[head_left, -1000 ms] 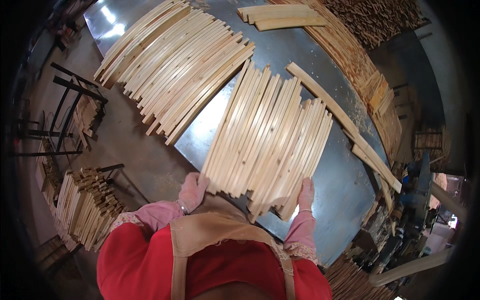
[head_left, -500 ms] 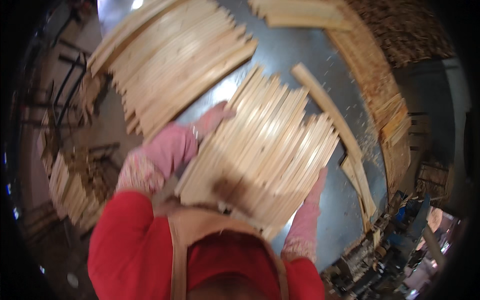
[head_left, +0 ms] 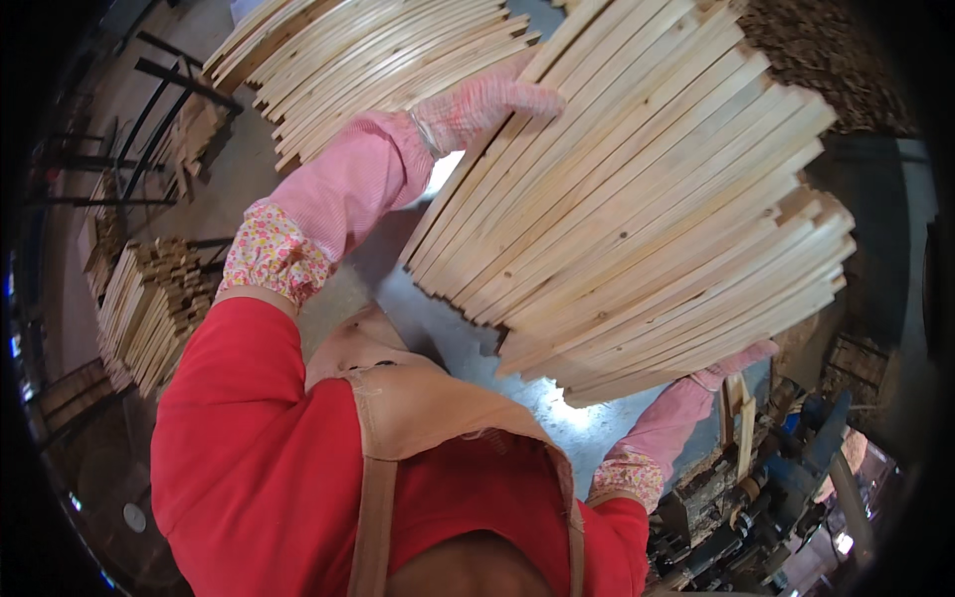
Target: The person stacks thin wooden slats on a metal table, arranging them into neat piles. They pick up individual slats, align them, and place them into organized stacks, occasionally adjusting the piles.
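A wide bundle of pale wooden strips, set side by side with uneven ends, is held up above the grey metal table. My left hand, in a pink glove, is closed on the bundle's left edge, thumb lying over the top. At the lower right edge my right hand, gloved too, presses the strips from the outside; its fingers are partly hidden beneath them. Both forearms wear pink sleeves with floral cuffs.
A second row of wooden strips lies at the far left of the table. Stacked wood pieces stand on the left floor near a dark metal frame. Machinery is at the lower right, a brown heap at the far right.
The bundle has risen off the table toward me and moved right, both hands going with it. It now hides the curved wood pieces that lay on the right.
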Motion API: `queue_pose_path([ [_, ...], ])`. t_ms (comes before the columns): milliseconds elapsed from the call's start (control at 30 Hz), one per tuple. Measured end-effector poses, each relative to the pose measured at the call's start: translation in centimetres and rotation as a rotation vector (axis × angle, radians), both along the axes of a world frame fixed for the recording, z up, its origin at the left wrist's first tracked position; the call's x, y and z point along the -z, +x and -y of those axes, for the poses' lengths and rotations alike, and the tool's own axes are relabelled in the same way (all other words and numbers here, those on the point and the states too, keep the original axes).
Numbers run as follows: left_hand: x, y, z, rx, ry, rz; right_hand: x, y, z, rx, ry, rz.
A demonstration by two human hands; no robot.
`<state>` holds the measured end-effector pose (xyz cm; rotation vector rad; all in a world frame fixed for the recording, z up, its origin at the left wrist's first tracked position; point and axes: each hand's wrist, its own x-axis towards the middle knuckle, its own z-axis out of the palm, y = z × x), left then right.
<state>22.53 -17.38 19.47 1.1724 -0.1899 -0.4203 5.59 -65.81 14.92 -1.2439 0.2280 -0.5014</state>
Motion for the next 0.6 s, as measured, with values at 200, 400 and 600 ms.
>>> queue_pose_path([
  [200, -10.0, 4.2, -1.3, 0.137, -0.045, 0.657, -9.6, 1.2, 5.5, 0.273, -0.285, 0.348],
  [400, -6.0, -0.9, -5.1, 0.192, 0.189, 0.608, -5.6, -3.6, -1.5, 0.067, 0.155, 0.283],
  [600, 5.9, -6.6, -11.0, 0.030, 0.378, 0.871, -0.3, -12.6, -12.5, -0.408, 0.724, 0.321],
])
